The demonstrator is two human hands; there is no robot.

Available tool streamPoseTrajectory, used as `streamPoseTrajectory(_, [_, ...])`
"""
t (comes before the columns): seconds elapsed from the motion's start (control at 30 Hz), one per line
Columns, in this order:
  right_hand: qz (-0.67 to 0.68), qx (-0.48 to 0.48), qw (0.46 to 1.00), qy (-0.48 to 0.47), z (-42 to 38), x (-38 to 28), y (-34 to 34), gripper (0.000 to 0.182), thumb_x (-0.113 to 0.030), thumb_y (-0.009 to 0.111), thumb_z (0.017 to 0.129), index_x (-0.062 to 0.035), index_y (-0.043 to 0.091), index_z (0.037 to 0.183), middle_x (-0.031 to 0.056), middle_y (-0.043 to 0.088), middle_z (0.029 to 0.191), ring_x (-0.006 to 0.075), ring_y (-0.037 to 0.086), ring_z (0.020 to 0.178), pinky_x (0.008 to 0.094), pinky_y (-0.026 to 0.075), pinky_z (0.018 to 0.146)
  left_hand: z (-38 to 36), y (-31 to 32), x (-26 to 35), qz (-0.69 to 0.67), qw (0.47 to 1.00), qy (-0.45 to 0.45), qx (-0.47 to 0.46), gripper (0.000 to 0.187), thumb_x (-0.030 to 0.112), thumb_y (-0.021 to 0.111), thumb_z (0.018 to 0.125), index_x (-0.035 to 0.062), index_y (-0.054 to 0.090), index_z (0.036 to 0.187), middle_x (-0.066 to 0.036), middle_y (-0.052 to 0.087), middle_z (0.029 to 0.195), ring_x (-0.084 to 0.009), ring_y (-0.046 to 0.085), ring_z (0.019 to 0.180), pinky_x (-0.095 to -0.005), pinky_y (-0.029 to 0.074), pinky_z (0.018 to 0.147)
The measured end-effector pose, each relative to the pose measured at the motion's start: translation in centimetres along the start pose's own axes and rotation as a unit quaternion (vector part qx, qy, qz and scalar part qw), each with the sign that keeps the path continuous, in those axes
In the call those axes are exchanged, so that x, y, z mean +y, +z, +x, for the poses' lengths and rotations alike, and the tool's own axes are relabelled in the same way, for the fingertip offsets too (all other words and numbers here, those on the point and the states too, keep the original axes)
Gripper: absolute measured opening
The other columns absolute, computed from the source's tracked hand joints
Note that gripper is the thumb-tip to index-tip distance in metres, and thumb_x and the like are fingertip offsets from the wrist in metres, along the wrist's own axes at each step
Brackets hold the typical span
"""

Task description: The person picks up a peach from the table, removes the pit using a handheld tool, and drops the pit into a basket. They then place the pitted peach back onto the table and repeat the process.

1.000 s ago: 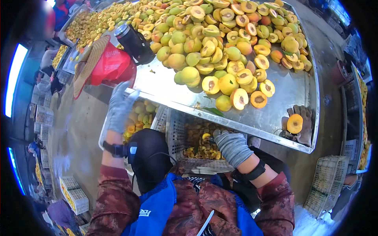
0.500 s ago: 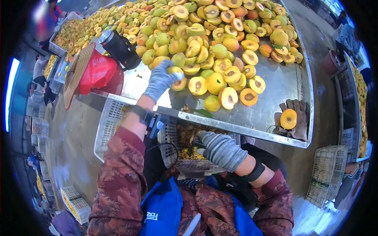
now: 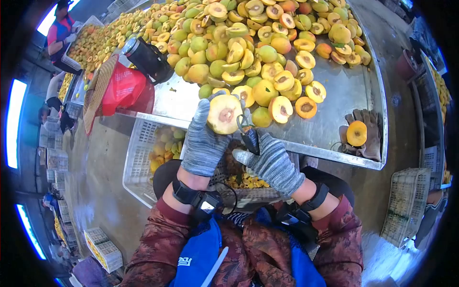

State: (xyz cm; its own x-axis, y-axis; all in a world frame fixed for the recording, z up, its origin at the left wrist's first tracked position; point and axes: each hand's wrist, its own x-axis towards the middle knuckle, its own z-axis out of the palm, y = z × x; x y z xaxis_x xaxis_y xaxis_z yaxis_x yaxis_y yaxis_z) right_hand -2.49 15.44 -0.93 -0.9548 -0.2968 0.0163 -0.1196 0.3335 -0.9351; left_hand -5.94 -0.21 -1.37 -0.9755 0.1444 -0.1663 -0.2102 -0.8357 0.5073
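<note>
My left hand [image 3: 206,146], in a grey knitted glove, grips a halved peach [image 3: 224,114] with its cut face and brownish centre turned up. In my right hand [image 3: 273,165], also gloved, is a pitting tool [image 3: 250,140] with a black handle and a thin metal loop. The loop stands right at the right edge of the peach half. Both hands are over the front edge of the metal table [image 3: 330,131]. Just beyond them lies a big heap of whole and halved peaches [image 3: 239,57].
A black bottle [image 3: 146,60], a red plastic bag [image 3: 125,88] and a straw hat [image 3: 100,91] are at the table's left. Brown gloves [image 3: 368,143] with a peach half lie at the right corner. Crates [image 3: 136,167] stand below. Another person [image 3: 60,38] is at the far left.
My left hand has come back from the heap toward me, now with a peach half in it. My right hand has risen from over the crate with the tool to meet it.
</note>
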Motion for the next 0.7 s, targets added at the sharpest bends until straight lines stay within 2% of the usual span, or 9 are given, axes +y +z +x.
streamPoseTrajectory(0.03, [-0.004,-0.001,1.000,-0.003,0.1,0.1,0.1,0.043,-0.032,0.069,0.073,0.0015,0.051,0.093,0.0141,0.054,0.068,0.0256,0.052,0.062,0.0356,0.043,0.059,-0.1,0.1,-0.2,0.001,1.000,-0.002,0.001,0.056,0.039,0.045,0.085,0.0001,0.035,0.124,-0.023,0.040,0.122,-0.0366,0.040,0.114,-0.0504,0.031,0.099])
streamPoseTrajectory(0.1, [-0.014,-0.003,1.000,-0.010,0.2,0.3,0.3,0.042,-0.032,0.069,0.072,0.0007,0.052,0.093,0.0140,0.055,0.069,0.0258,0.054,0.063,0.0358,0.044,0.060,-0.2,0.1,-0.5,-0.028,0.999,-0.027,0.002,0.041,0.032,0.040,0.091,0.0021,0.039,0.119,-0.017,0.048,0.113,-0.0284,0.052,0.101,-0.0412,0.044,0.088])
streamPoseTrajectory(0.23, [-0.026,0.031,0.999,-0.036,0.2,0.5,0.2,0.042,-0.031,0.069,0.072,0.0004,0.052,0.094,0.0150,0.056,0.069,0.0288,0.056,0.063,0.0368,0.044,0.059,-0.4,0.5,-0.5,0.033,0.999,-0.006,-0.009,0.039,0.030,0.041,0.091,0.0020,0.040,0.118,-0.017,0.048,0.112,-0.0284,0.051,0.102,-0.0413,0.044,0.089])
streamPoseTrajectory(0.33, [-0.054,0.021,0.998,-0.021,0.4,0.0,-0.8,0.041,-0.030,0.068,0.073,0.0001,0.052,0.097,0.0179,0.057,0.070,0.0344,0.059,0.067,0.0385,0.046,0.059,-1.0,1.8,-0.1,0.059,0.997,-0.003,0.046,0.042,0.028,0.046,0.088,0.0012,0.039,0.119,-0.017,0.047,0.112,-0.0274,0.051,0.102,-0.0396,0.044,0.088])
streamPoseTrajectory(0.4, [-0.083,0.006,0.996,-0.033,0.3,0.0,-1.0,0.037,-0.027,0.065,0.074,-0.0003,0.051,0.096,0.0184,0.057,0.072,0.0354,0.058,0.069,0.0407,0.045,0.061,-1.6,1.8,0.0,0.132,0.987,0.047,-0.072,0.047,0.028,0.051,0.085,-0.0002,0.040,0.120,-0.016,0.048,0.111,-0.0256,0.051,0.101,-0.0369,0.045,0.087])
streamPoseTrajectory(0.53, [-0.140,-0.010,0.988,-0.063,0.1,0.4,-0.4,0.032,-0.023,0.061,0.076,-0.0016,0.049,0.097,0.0187,0.057,0.079,0.0352,0.057,0.075,0.0425,0.045,0.064,-1.8,0.7,0.9,0.102,0.994,0.019,-0.031,0.038,0.015,0.042,0.089,-0.0021,0.037,0.122,-0.016,0.052,0.110,-0.0244,0.054,0.099,-0.0349,0.047,0.085])
streamPoseTrajectory(0.63, [-0.171,0.011,0.981,-0.086,0.0,-0.2,-0.1,0.034,-0.027,0.064,0.075,-0.0044,0.053,0.099,0.0181,0.058,0.080,0.0349,0.058,0.072,0.0412,0.047,0.062,-2.1,-0.5,1.0,0.231,0.971,0.057,-0.028,0.040,0.019,0.044,0.088,-0.0009,0.037,0.122,-0.017,0.051,0.111,-0.0248,0.053,0.100,-0.0355,0.047,0.084])
streamPoseTrajectory(0.67, [-0.170,0.011,0.982,-0.086,0.0,-0.2,0.0,0.034,-0.027,0.064,0.075,-0.0044,0.053,0.099,0.0181,0.058,0.080,0.0349,0.058,0.072,0.0412,0.047,0.062,-2.4,-0.6,1.0,0.440,0.891,0.113,-0.021,0.042,0.023,0.045,0.088,-0.0006,0.037,0.122,-0.017,0.051,0.111,-0.0262,0.053,0.101,-0.0372,0.046,0.085])
streamPoseTrajectory(0.7, [-0.169,0.018,0.981,-0.096,0.0,-0.1,0.1,0.035,-0.027,0.064,0.075,-0.0049,0.053,0.099,0.0177,0.058,0.081,0.0352,0.058,0.072,0.0415,0.047,0.062,-2.5,-0.7,1.0,0.626,0.763,0.162,-0.013,0.045,0.028,0.045,0.088,-0.0003,0.038,0.122,-0.018,0.050,0.112,-0.0276,0.052,0.102,-0.0390,0.046,0.086])
